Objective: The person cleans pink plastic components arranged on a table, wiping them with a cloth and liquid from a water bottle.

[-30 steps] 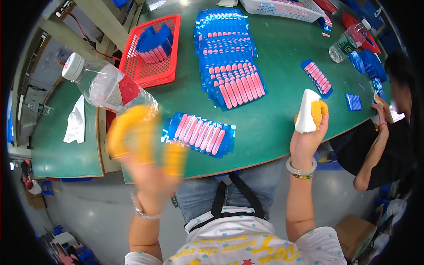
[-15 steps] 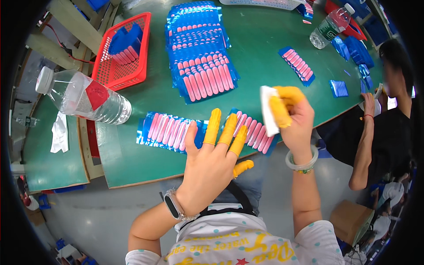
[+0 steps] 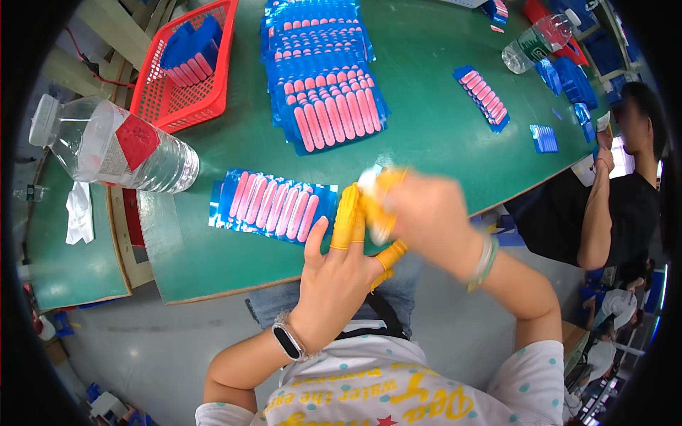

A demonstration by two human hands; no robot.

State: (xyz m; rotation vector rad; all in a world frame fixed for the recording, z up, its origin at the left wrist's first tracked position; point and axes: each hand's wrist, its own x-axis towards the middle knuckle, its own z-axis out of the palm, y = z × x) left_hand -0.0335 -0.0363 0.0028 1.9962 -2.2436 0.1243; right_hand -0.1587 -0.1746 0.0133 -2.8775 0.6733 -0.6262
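Observation:
Blue film sheets with rows of long pink rounded strips [image 3: 273, 206] lie before me on the green table [image 3: 234, 273]. My left hand [image 3: 334, 263], with yellow finger cots, is stretched out beside them, its thumb at their right end. Its fingers point up to the wipe and are not closed on anything I can see. Smeared by motion, my right hand [image 3: 433, 220] grips a folded white wipe [image 3: 369, 179] right at the left fingertips. Whatever lies beneath the two hands there is hidden.
A tall overlapping stack of blue sheets [image 3: 337, 117] lies ahead. To the left are a red basket [image 3: 213, 99] with more sheets, a large water bottle [image 3: 153, 156] and a white tissue [image 3: 79, 213]. Another sheet [image 3: 483, 98], a bottle [image 3: 536, 46] and a co-worker [image 3: 604, 199] are at right.
My right hand has swung left and down with the wipe, up against my left fingers. The right-hand pink-strip sheet is now out of sight. My left fingers have drawn closer together.

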